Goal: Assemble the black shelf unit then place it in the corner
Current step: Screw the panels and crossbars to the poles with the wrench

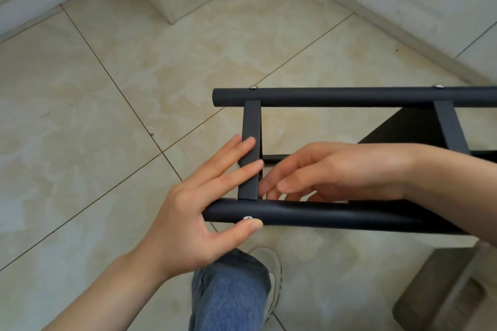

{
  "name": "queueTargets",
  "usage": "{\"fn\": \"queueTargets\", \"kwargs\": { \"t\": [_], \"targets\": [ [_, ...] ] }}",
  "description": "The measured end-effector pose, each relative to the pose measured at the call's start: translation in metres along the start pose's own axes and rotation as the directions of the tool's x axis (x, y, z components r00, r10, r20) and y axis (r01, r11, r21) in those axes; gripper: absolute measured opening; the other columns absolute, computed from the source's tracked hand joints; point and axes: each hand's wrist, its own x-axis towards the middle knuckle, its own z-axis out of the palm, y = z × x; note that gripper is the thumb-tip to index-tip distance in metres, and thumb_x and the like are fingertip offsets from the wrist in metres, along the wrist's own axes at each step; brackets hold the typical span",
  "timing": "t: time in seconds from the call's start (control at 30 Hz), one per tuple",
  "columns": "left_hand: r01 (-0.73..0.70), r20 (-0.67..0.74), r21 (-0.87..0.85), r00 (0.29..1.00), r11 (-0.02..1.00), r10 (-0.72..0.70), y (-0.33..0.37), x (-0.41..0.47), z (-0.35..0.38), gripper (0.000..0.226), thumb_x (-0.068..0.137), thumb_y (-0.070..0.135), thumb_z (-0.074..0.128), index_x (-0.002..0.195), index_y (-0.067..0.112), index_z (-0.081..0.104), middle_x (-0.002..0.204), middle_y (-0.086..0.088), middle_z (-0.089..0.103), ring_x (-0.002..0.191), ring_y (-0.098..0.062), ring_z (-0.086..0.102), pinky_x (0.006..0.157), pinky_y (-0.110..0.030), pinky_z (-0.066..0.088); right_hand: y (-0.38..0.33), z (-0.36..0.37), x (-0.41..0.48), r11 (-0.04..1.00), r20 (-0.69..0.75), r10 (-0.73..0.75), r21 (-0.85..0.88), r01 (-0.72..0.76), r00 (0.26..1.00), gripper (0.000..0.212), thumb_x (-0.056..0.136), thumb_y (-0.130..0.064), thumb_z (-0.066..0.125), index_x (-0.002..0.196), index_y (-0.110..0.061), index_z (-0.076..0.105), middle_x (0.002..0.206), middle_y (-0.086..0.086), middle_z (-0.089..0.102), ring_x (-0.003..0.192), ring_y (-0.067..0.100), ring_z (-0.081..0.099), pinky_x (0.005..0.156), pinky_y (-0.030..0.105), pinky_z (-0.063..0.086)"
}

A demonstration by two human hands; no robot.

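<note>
– Beige tiles (94,88), white cabinets (403,8) meeting in a corner. Where's the frame (349,97)?
– On its side in front of the person, well short of that corner.
– Hands?
– Left hand (188,212) lies flat, with straight fingers across the crossbar (251,126) and the thumb against the near tube (322,213), touching a screw (247,218). Right hand (336,172) reaches into the frame, fingers loosely bent beside the crossbar joint, with nothing visible in them.
– Risk?
– Neither hand truly grips. I'd judge the frame could tip or slide onto the tiles, or a slack joint could twist out of square.
</note>
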Motion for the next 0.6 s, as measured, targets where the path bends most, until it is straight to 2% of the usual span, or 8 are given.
{"fn": "queueTargets", "kwargs": {
  "t": [0.07, 0.1, 0.2, 0.27, 0.33, 0.4, 0.5, 0.6],
  "targets": [
    [0.125, -0.093, -0.111, 0.986, 0.986, -0.136, 0.006, -0.01, 0.007, 0.072, 0.079, 0.034, 0.075, 0.145, 0.024, 0.049, 0.155, 0.01, 0.048, 0.144, -0.01, 0.043, 0.115, -0.023, 0.036, -0.001, 0.0, -0.011, 0.999, -0.02, -0.011, -0.03, 0.01, 1.0, 0.026, 0.088, -0.026, 0.063, 0.109, -0.019, 0.075, 0.107, -0.002, 0.075, 0.1, 0.015, 0.068, 0.094, 0.032, 0.052],
    [0.194, -0.128, -0.232, 0.965, 0.953, -0.228, 0.009, -0.015, 0.012, 0.08, 0.075, 0.034, 0.077, 0.148, 0.03, 0.045, 0.151, 0.015, 0.051, 0.141, -0.008, 0.046, 0.113, -0.023, 0.039, -0.002, 0.001, -0.016, 0.998, -0.029, -0.021, -0.062, 0.019, 0.999, 0.026, 0.088, -0.027, 0.064, 0.111, -0.02, 0.075, 0.107, -0.002, 0.075, 0.1, 0.013, 0.069, 0.091, 0.027, 0.053],
    [0.341, -0.128, -0.579, 0.859, 0.741, -0.496, 0.016, -0.026, 0.029, 0.097, 0.062, 0.034, 0.085, 0.146, 0.046, 0.039, 0.141, 0.019, 0.06, 0.132, -0.008, 0.056, 0.102, -0.02, 0.048, -0.005, 0.007, -0.026, 0.969, -0.109, -0.051, -0.248, 0.022, 0.993, 0.021, 0.094, -0.023, 0.065, 0.114, -0.025, 0.073, 0.106, -0.007, 0.075, 0.099, 0.009, 0.07, 0.091, 0.022, 0.053],
    [0.411, -0.07, -0.654, 0.803, 0.635, -0.592, 0.016, -0.029, 0.036, 0.092, 0.06, 0.032, 0.086, 0.14, 0.046, 0.043, 0.142, 0.014, 0.06, 0.129, -0.003, 0.057, 0.095, -0.013, 0.049, -0.007, 0.013, -0.032, 0.911, -0.165, -0.065, -0.412, -0.008, 0.984, 0.024, 0.094, -0.026, 0.066, 0.116, -0.03, 0.071, 0.104, -0.012, 0.074, 0.094, 0.004, 0.069, 0.092, 0.026, 0.053],
    [0.452, -0.01, -0.674, 0.785, 0.584, -0.619, 0.013, -0.03, 0.038, 0.082, 0.068, 0.038, 0.081, 0.138, 0.049, 0.04, 0.15, 0.017, 0.051, 0.135, 0.003, 0.048, 0.099, -0.011, 0.044, -0.008, 0.021, -0.037, 0.855, -0.194, -0.078, -0.518, -0.035, 0.978, 0.026, 0.093, -0.028, 0.066, 0.119, -0.032, 0.068, 0.107, -0.015, 0.072, 0.095, 0.003, 0.068, 0.094, 0.031, 0.054],
    [0.475, 0.063, -0.706, 0.78, 0.524, -0.622, 0.013, -0.03, 0.039, 0.076, 0.073, 0.051, 0.075, 0.139, 0.054, 0.036, 0.154, 0.024, 0.043, 0.14, 0.009, 0.039, 0.11, -0.016, 0.034, -0.006, 0.028, -0.044, 0.791, -0.249, -0.111, -0.608, -0.066, 0.962, 0.026, 0.093, -0.031, 0.064, 0.118, -0.035, 0.067, 0.107, -0.019, 0.07, 0.097, 0.001, 0.066, 0.092, 0.029, 0.054],
    [0.508, 0.126, -0.665, 0.799, 0.547, -0.588, 0.014, -0.034, 0.044, 0.073, 0.077, 0.07, 0.058, 0.144, 0.058, 0.033, 0.151, 0.035, 0.041, 0.139, 0.016, 0.034, 0.115, -0.018, 0.023, 0.001, 0.036, -0.056, 0.634, -0.336, -0.185, -0.759, -0.149, 0.924, 0.024, 0.094, -0.038, 0.059, 0.118, -0.039, 0.063, 0.104, -0.021, 0.067, 0.095, 0.0, 0.063, 0.088, 0.029, 0.054],
    [0.545, 0.141, -0.649, 0.772, 0.531, -0.62, 0.016, -0.034, 0.051, 0.078, 0.07, 0.084, 0.047, 0.142, 0.058, 0.035, 0.151, 0.033, 0.042, 0.137, 0.018, 0.035, 0.121, -0.021, 0.019, 0.009, 0.038, -0.069, 0.521, -0.396, -0.222, -0.82, -0.235, 0.891, 0.029, 0.096, -0.038, 0.053, 0.124, -0.044, 0.053, 0.112, -0.022, 0.062, 0.102, 0.003, 0.059, 0.089, 0.032, 0.053]
  ]
}}
